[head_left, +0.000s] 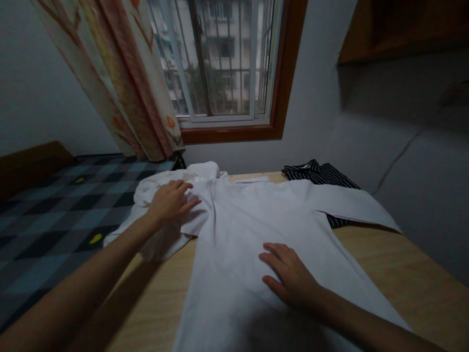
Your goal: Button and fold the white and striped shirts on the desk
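A white shirt [249, 220] lies spread out on a wooden table [395, 274], its collar end toward the window. My left hand [170, 200] rests flat on the shirt's left shoulder, where the sleeve is bunched up at the table's left edge. My right hand [291, 276] lies flat on the middle of the shirt's body, fingers apart. The shirt's right sleeve [351, 205] stretches out to the right across the table.
A dark striped garment [322, 175] lies at the table's far end, partly under the white sleeve. A bed with a checked cover [54, 215] stands left of the table. A curtain [120, 83] and a barred window [223, 58] are behind.
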A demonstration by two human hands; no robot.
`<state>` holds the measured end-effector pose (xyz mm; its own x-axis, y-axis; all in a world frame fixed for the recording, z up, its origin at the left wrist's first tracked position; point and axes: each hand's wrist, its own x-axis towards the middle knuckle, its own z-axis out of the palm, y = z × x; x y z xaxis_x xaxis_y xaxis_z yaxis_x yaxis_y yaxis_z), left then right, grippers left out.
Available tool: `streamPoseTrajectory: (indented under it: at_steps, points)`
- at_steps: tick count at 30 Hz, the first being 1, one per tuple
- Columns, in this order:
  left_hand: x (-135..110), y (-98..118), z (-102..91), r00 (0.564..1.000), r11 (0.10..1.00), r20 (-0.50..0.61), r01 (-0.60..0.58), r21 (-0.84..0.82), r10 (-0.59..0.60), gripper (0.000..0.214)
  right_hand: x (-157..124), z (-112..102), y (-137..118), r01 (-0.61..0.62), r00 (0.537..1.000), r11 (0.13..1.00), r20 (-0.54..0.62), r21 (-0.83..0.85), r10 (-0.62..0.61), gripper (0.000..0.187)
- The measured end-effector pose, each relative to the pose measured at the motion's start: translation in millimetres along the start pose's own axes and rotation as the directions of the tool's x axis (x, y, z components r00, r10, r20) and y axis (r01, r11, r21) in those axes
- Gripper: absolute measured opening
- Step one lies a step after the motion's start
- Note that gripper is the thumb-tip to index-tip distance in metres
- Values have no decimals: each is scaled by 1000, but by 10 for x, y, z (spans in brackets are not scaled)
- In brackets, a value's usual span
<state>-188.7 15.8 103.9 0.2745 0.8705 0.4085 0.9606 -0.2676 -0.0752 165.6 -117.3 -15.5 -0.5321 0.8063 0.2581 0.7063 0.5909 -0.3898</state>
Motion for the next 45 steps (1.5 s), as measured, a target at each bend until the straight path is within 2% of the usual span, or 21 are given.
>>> streamPoseTrajectory:
  at_steps: [3,6,9,11,13,15,17,20,22,24,26,28,29,30,31,32,33,37,40,42,45]
  points:
    - [-288,50,79,952,960,134,280,-18,-275,46,83,-9,-82,-114,993,993,42,-13,114,53]
    - [-345,51,147,912,911,188,391,-132,-364,33,186,-27,-71,-231,972,972,42,36,229,51]
    - [-354,93,121,868,861,170,490,-138,-467,38,257,-52,-2,-295,956,940,54,171,290,40]
    - [-402,175,82,862,866,122,499,-38,-492,48,283,-68,44,-324,946,916,62,236,318,34]
    - [-463,261,62,898,903,92,428,42,-430,50,302,-88,86,-335,940,899,44,282,337,29]
    - [-490,292,75,923,929,108,368,44,-371,45,322,-119,134,-336,936,881,11,334,353,27]
    - [-460,235,107,904,913,169,404,-45,-392,40,344,-166,203,-339,927,848,-8,408,375,27]
    - [-365,54,124,838,814,246,537,-222,-486,36,369,-247,350,-386,899,779,13,494,437,29]
    - [-335,-20,87,823,792,248,563,-237,-511,35,373,-279,455,-425,884,759,44,493,466,29]
    - [-358,13,22,843,835,158,534,-134,-514,36,368,-274,542,-434,886,782,56,448,460,28]
    - [-413,140,-35,893,893,-1,449,15,-449,38,360,-237,593,-411,903,829,44,379,428,26]
    - [-460,294,-47,971,963,-93,231,136,-220,38,354,-193,604,-384,919,869,37,312,393,26]
    - [-474,356,-28,996,984,-74,60,169,-48,37,350,-178,596,-372,925,882,39,288,377,26]
    - [-481,400,7,992,977,-22,-120,179,126,36,345,-171,579,-362,930,892,41,271,365,26]
    - [-482,422,53,963,948,38,-269,171,266,36,338,-173,558,-351,935,900,42,259,353,26]
    - [-482,424,107,933,919,87,-359,161,349,39,328,-185,533,-341,939,906,42,251,342,26]
    - [-483,411,162,920,907,118,-389,160,373,43,314,-205,508,-333,942,911,37,244,335,27]
    - [-520,330,296,967,942,131,-244,230,218,56,221,-296,443,-362,927,902,-15,234,376,28]
    - [-517,379,270,977,945,145,-193,265,159,64,143,-312,436,-345,938,918,23,196,347,29]
    - [-453,470,227,979,953,178,-145,266,99,63,110,-301,419,-303,953,947,45,108,300,30]
    - [-274,621,200,982,972,185,-80,222,38,53,101,-277,336,-217,976,974,-35,-68,215,36]
